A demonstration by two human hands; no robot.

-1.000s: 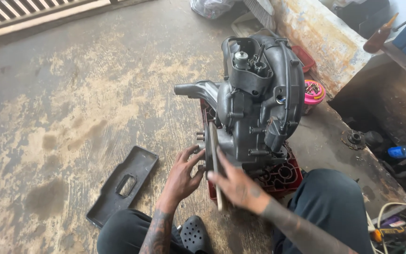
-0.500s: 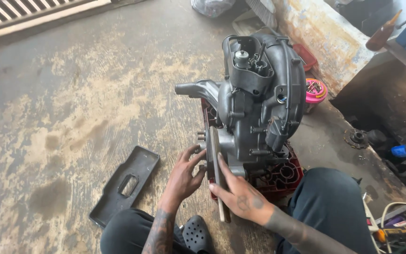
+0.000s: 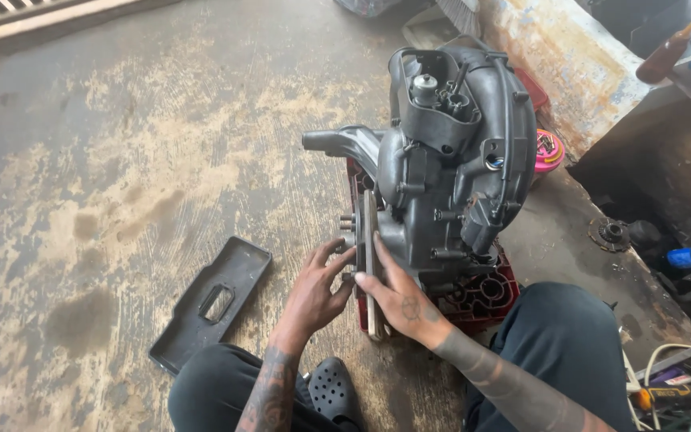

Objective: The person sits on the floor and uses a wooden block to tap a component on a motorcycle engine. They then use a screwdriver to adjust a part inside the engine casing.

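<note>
The engine (image 3: 449,160) stands on a crate (image 3: 485,296) on the floor (image 3: 121,160). A flat round plate (image 3: 370,264) stands on edge against the engine's left side. The left hand (image 3: 317,292) is left of the plate and touches it. The right hand (image 3: 397,300) is just right of it. A flat tray (image 3: 209,300) lies on the floor, left of the hands. A small bowl (image 3: 549,150) sits behind the engine, to the right. A shoe (image 3: 333,392) is below the hands.
</note>
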